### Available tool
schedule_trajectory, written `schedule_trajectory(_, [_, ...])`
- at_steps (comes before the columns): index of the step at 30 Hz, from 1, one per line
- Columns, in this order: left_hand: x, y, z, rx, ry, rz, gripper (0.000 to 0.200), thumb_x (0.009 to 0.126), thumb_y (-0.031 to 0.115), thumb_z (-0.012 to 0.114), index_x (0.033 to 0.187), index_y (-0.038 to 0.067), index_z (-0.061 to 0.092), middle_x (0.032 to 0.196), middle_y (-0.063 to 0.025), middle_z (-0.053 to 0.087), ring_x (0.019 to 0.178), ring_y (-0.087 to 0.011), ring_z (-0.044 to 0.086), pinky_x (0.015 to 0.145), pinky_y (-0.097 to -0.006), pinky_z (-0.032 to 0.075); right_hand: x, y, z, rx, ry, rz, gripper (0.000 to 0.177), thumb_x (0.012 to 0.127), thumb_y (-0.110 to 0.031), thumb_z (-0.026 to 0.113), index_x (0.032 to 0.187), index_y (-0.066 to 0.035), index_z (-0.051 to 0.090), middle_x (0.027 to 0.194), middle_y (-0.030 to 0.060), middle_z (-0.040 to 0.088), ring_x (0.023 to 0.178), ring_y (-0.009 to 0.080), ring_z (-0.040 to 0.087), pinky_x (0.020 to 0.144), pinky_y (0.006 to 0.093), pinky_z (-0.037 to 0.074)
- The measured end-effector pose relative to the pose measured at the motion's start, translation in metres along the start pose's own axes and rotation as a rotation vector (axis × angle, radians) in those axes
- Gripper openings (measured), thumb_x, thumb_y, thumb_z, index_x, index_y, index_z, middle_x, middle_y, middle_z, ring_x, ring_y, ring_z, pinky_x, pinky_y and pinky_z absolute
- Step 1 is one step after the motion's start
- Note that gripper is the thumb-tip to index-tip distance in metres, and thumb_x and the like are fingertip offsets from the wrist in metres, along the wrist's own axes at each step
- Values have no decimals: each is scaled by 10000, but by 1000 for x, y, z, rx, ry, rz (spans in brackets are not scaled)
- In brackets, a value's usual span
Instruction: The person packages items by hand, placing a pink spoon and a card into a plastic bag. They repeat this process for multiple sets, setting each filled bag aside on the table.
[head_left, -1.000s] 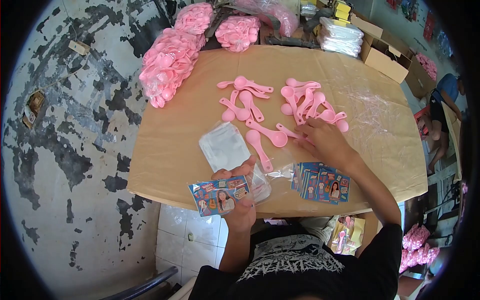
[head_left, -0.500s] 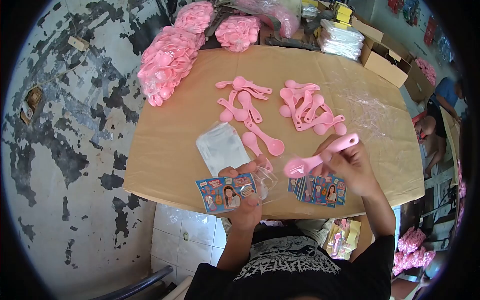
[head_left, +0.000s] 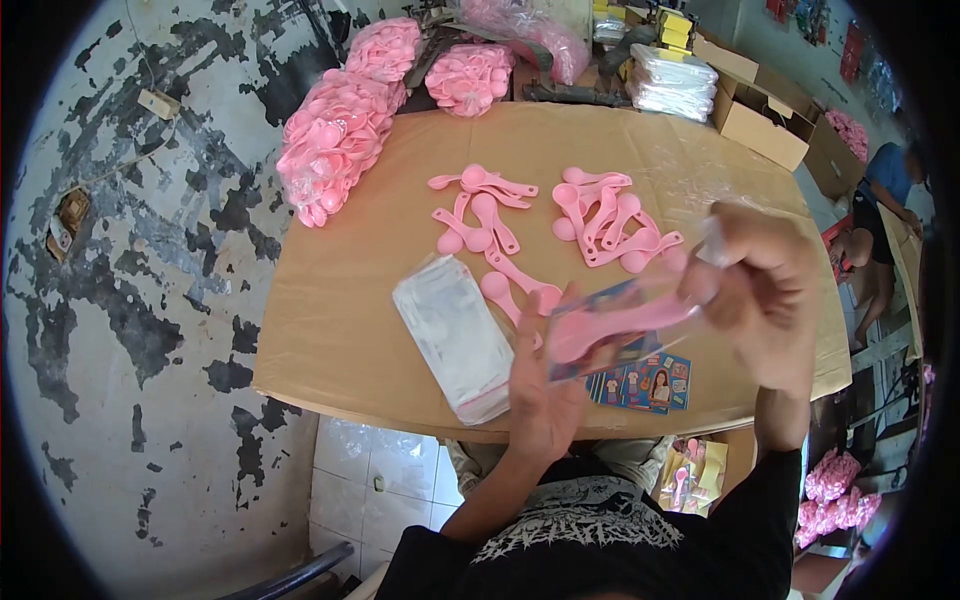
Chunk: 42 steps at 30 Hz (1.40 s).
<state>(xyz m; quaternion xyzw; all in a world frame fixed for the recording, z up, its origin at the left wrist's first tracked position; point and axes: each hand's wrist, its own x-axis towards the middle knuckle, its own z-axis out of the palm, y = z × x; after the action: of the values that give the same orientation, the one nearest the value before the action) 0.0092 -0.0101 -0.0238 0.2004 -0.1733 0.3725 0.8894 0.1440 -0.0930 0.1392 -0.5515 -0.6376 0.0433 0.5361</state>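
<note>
- Our left hand [head_left: 545,400] is raised above the near edge of the surface [head_left: 340,340]. Its grip is closed on a printed card [head_left: 610,297], which it holds up tilted between the two hands.
- Our right hand [head_left: 765,290] is lifted to the right, higher than the left. Its grip is pinched shut on the handle end of a pink spoon [head_left: 615,320].
- The spoon runs from that hand down and to the left, and its bowl lies across the face of the card, close to the left fingers. Motion blur hides whether the spoon touches the card or sits inside any wrapping.
- Just left of the left hand, a stack of clear bags [head_left: 452,335] lies flat on the surface.
- Under the held spoon, near the front edge, a pile of printed cards [head_left: 655,385] is fanned out on the surface.
- Beyond the hands, loose pink spoons [head_left: 590,215] are scattered in two clusters about the middle of the surface.
- At the far left corner, bulk bags of pink spoons [head_left: 335,140] are heaped up, partly over the edge.
- Cardboard boxes [head_left: 760,125] stand past the far right corner, and another person [head_left: 890,180] is bent over at the right border of the view, well apart from our hands.
</note>
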Motion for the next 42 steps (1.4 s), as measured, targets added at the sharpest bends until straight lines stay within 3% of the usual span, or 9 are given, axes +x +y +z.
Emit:
schedule_trajectory(2, [10,4,30,625,-27,175,805,927,258,640,1509,48,124,1519,-211,219,1373,-262,333,1120,-431,303,5,-8,-11,-105,-6,23,69,774,-22,713,747,-20,650,534,28,499,465,95,441,463,261,344])
schedule_trajectory(5, [6,8,39,1165,-26,-65,677,963,217,580,1487,12,204,1431,-204,380,1253,-220,467,1052,-385,380,-1,2,-1,-220,-261,62,107,807,-106,723,769,-19,672,593,36,544,513,108,492,488,266,387])
schedule_trajectory(9, [1,13,22,1111,15,-490,506,1003,188,491,1435,-14,320,1278,-154,570,1166,-197,558,998,-325,428,-7,32,11,-181,-92,97,296,829,-86,713,1108,-35,625,946,77,622,807,99,569,624,248,404])
schedule_trajectory(12, [-5,21,20,729,-36,-636,417,1021,164,440,1390,-23,392,1256,-135,592,1179,-183,543,1000,-317,421,-13,45,10,77,-201,306,431,863,-100,690,1257,-55,522,904,66,664,772,128,625,653,256,473])
schedule_trajectory(15, [-2,23,34,783,-21,-424,370,1024,136,431,1357,-24,443,1286,-134,567,1186,-178,543,995,-310,426,-18,47,8,231,-303,422,506,878,-75,669,1333,-64,447,911,69,686,821,132,658,675,263,505])
schedule_trajectory(21, [10,21,30,968,305,-244,361,1013,88,441,1353,-34,454,1209,-129,591,966,-121,603,811,-238,484,-20,45,20,-114,-283,206,307,831,-27,685,1129,-59,616,876,69,665,803,175,643,683,293,511])
schedule_trajectory(24, [15,18,28,1149,317,-144,340,1001,63,456,1324,-40,490,1074,-109,643,753,-80,572,649,-223,467,-15,53,24,-517,-130,-233,199,767,-71,727,963,-75,687,887,45,639,856,210,605,700,316,509])
schedule_trajectory(37, [14,29,34,1765,77,-210,379,920,-9,503,1297,-45,487,876,-282,630,779,-398,664,649,-410,504,-20,70,35,-632,-214,-274,161,703,-132,735,833,-58,675,819,39,635,829,199,592,694,336,510])
schedule_trajectory(42, [18,34,41,1607,45,-198,321,974,38,459,1283,-36,503,1037,-192,667,785,-202,696,628,-298,527,-16,64,29,-223,-122,-53,72,743,-38,677,804,-23,644,738,56,632,682,174,602,628,300,497])
